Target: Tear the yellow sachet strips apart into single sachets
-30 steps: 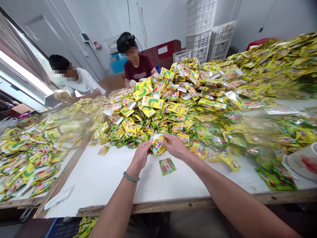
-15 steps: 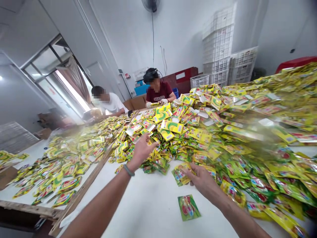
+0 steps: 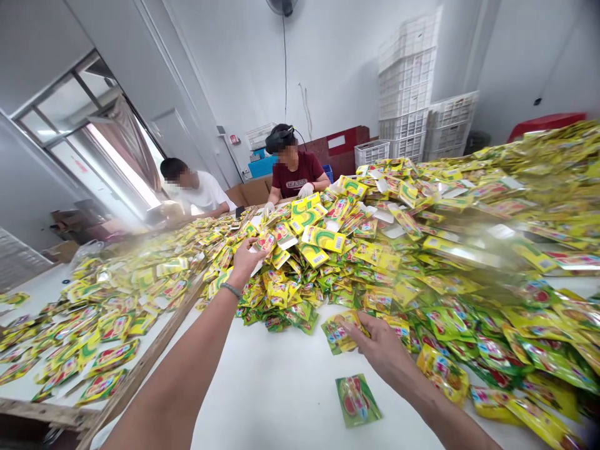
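My left hand (image 3: pixel 247 257) reaches far into the big heap of yellow and green packets (image 3: pixel 375 250), its fingers closed on a packet with a white card (image 3: pixel 260 245) at the heap's left side. My right hand (image 3: pixel 382 350) stays near the front of the heap, pinching a small stack of packets (image 3: pixel 338 330) between thumb and fingers. One green packet (image 3: pixel 357 400) lies alone on the white table (image 3: pixel 272 387) just below my right hand.
A second table (image 3: pixel 56 325) on the left carries spread-out packets, with a wooden edge (image 3: pixel 150 362) between the two tables. Two people sit at the far end (image 3: pixel 295 169). White crates (image 3: pixel 412 100) are stacked against the back wall.
My hands parted from the packet stack; the left reached forward and up into the heap and took hold of a packet, while the right kept the stack. The camera tilted upward.
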{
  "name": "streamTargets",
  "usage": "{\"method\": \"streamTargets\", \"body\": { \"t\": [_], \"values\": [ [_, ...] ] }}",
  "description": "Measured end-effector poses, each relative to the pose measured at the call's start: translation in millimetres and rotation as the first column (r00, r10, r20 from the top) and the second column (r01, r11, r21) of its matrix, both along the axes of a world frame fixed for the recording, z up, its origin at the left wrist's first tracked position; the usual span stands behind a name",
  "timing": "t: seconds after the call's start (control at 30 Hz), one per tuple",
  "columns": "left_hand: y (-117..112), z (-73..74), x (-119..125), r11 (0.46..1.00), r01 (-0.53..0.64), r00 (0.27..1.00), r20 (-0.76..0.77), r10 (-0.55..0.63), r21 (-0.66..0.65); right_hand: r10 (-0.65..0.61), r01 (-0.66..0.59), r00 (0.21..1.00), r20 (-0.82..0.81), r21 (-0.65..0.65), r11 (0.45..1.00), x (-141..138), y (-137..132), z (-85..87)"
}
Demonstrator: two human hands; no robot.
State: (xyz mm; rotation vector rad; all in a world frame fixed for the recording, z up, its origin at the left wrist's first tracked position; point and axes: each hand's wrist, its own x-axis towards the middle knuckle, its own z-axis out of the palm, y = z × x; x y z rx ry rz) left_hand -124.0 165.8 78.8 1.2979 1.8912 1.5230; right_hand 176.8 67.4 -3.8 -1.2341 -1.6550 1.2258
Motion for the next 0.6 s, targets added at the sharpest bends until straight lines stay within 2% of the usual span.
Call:
{"method": "streamTargets", "body": {
  "t": [0.13,0.27,0.37,0.43,0.47,0.5,0.53,0.6],
  "values": [
    [-44.2,7.5,25.0,0.991,0.132,0.989,-0.064,-0.133,-0.024,0.029,-0.029,1.0,0.012,0.045,0.999,-0.9,-1.8,2.3],
    [-98.5,7.3,52.3,0.96,0.231,0.938,-0.224,-0.263,-0.159,0.0,-0.001,1.0,0.007,0.148,0.989,4.8,-0.5,9.6],
    [-125.1,-4.0,72.8,0.869,0.404,0.833,-0.277,-0.479,-0.285,0.128,-0.093,0.987,-0.099,0.296,0.951,7.3,-0.2,14.6],
    [-132.3,-15.3,83.5,0.784,0.514,0.777,-0.2,-0.597,-0.348,0.243,-0.208,0.968,-0.068,0.33,0.921,6.0,-1.0,14.1],
    [-133.3,-21.4,87.7,0.758,0.542,0.775,-0.134,-0.618,-0.363,0.275,-0.248,0.961,-0.039,0.322,0.914,5.0,-1.4,12.8],
    [-133.0,-27.5,91.2,0.755,0.548,0.793,-0.063,-0.606,-0.359,0.287,-0.27,0.958,-0.014,0.302,0.914,4.0,-1.6,11.0],
    [-132.0,-33.3,94.2,0.781,0.53,0.828,0.002,-0.561,-0.332,0.277,-0.267,0.961,0.004,0.274,0.924,3.4,-1.4,9.0],
    [-129.3,-44.0,99.7,0.885,0.406,0.914,0.087,-0.396,-0.228,0.205,-0.201,0.979,0.0,0.2,0.959,3.3,0.4,4.9]
  ]
}}
